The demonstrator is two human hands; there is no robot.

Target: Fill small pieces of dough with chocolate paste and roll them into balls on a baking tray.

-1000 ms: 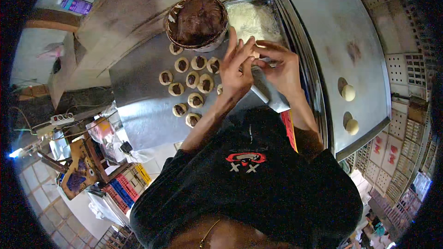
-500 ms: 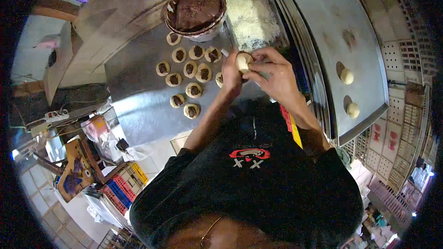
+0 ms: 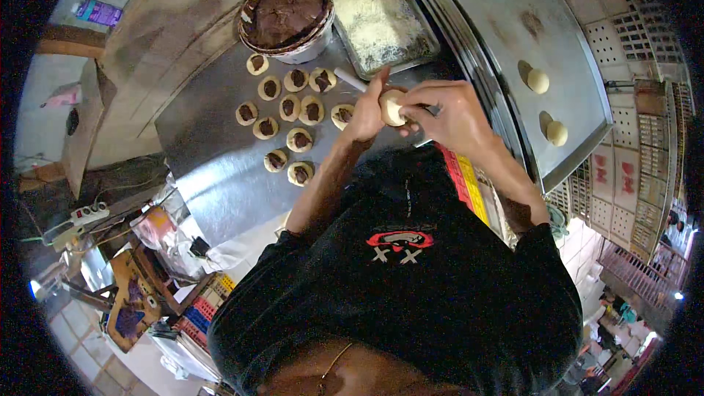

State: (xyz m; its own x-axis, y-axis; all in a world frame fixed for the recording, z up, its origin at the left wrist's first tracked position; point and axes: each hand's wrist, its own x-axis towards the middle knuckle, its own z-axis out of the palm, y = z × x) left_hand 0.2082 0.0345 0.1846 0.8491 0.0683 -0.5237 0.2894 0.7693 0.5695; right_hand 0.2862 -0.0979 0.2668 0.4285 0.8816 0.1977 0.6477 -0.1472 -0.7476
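Observation:
A pale dough ball (image 3: 392, 108) is held between my two hands above the metal worktop. My left hand (image 3: 367, 114) cups it from the left, its fingers closed round the side. On the right, my right hand (image 3: 453, 111) pinches the dough's edge between thumb and fingers. Left of them lie several flattened dough rounds (image 3: 300, 140), each topped with a dark brown, chocolate-like filling. One filled round (image 3: 342, 115) sits right beside my left hand. A white handle (image 3: 350, 79) pokes out behind that hand; the rest of this tool is mostly hidden.
Behind the rounds stands a tub (image 3: 317, 45) of dark brown filling. Next to it is a metal tray (image 3: 424, 51) of pale yellow shreds. At right, a large baking tray (image 3: 506, 37) carries two dough balls (image 3: 547, 106). Red and yellow crates (image 3: 466, 180) stand below the worktop edge.
The whole view has shifted slightly. My right fingers have moved over the dough ball and now pinch its near side; the ball looks turned in my left hand.

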